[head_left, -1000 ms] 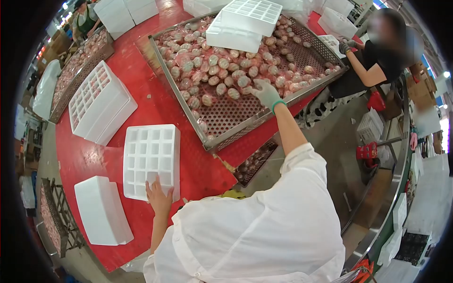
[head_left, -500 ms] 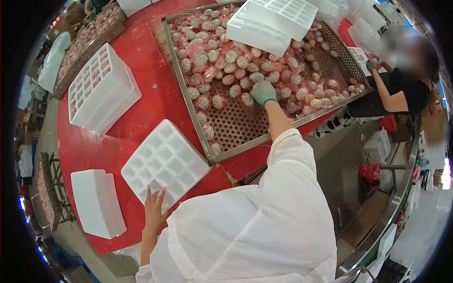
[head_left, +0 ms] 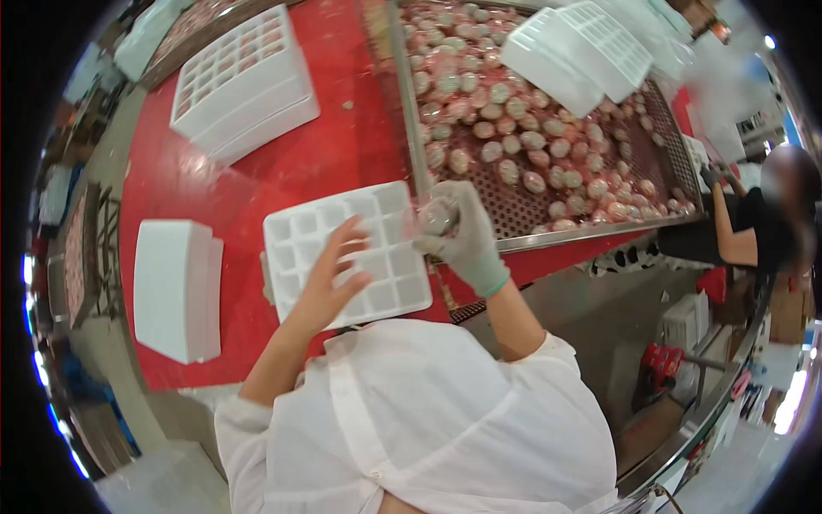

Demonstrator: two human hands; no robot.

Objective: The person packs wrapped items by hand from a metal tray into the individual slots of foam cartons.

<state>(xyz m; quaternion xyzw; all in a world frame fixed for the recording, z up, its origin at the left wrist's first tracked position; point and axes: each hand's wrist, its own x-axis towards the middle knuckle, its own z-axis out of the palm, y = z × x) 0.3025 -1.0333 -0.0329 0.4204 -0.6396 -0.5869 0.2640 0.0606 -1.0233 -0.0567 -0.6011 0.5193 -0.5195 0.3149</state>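
Note:
My right hand (head_left: 469, 242), in a pale glove, grips a plastic-wrapped egg (head_left: 438, 216) just beyond the right edge of a white foam box (head_left: 398, 291). The box's square compartments face up, and those I can see hold nothing. Bare and with its fingers spread, my left hand (head_left: 324, 287) hovers over the middle of the box and hides some compartments. To the right, a perforated metal tray (head_left: 509, 206) carries a heap of similar wrapped eggs (head_left: 531, 140) in clear and reddish film.
Stacked foam boxes (head_left: 257, 94) with filled compartments stand at the back left on the red table (head_left: 240, 193). Another white foam box (head_left: 175, 291) is at the left. White foam boxes (head_left: 578, 56) lie on the eggs. A person in black (head_left: 758, 223) works at the far right.
My right hand has come out of the metal tray with a wrapped egg, toward the foam box. My left hand has lifted from the box's near edge over its middle. The view has shifted.

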